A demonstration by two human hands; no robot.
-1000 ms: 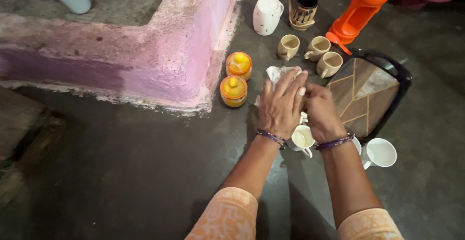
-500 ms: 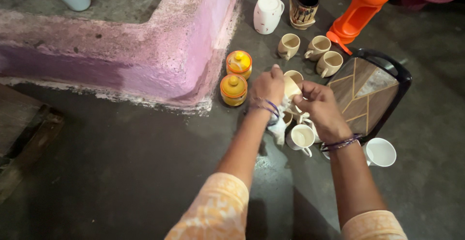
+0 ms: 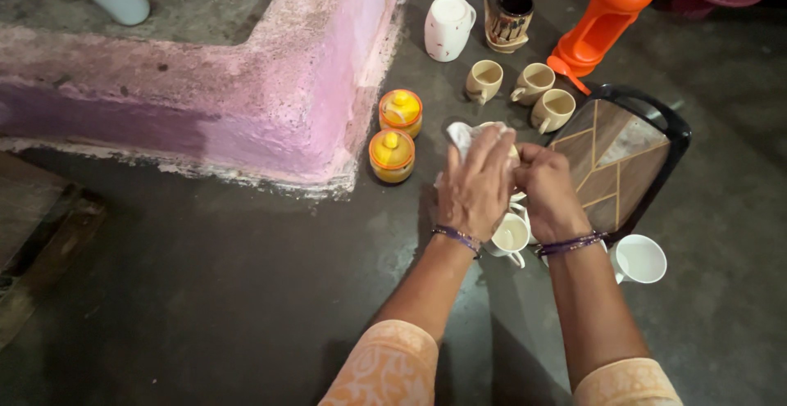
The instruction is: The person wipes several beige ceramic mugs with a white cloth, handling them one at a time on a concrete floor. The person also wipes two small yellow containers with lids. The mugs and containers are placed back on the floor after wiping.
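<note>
My left hand [image 3: 477,185] presses a white cloth [image 3: 461,136] over a cream cup that is mostly hidden between my two hands. My right hand [image 3: 551,191] grips that cup from the right side. Both hands hover just above the dark floor. A white cup [image 3: 510,235] stands directly below my hands, and another white cup [image 3: 638,258] stands to the right of my right wrist. Purple bangles circle both wrists.
Three beige cups [image 3: 533,93] stand beyond my hands, with a white mug [image 3: 448,26], a brown patterned mug [image 3: 508,18] and an orange bottle [image 3: 605,19] behind them. Two orange-lidded jars [image 3: 393,136] sit by a pink concrete ledge [image 3: 246,95]. A black-rimmed tray [image 3: 619,156] lies right.
My left hand has come back over the cup with the cloth, covering it from the left. The hands have closed together again above the white cup.
</note>
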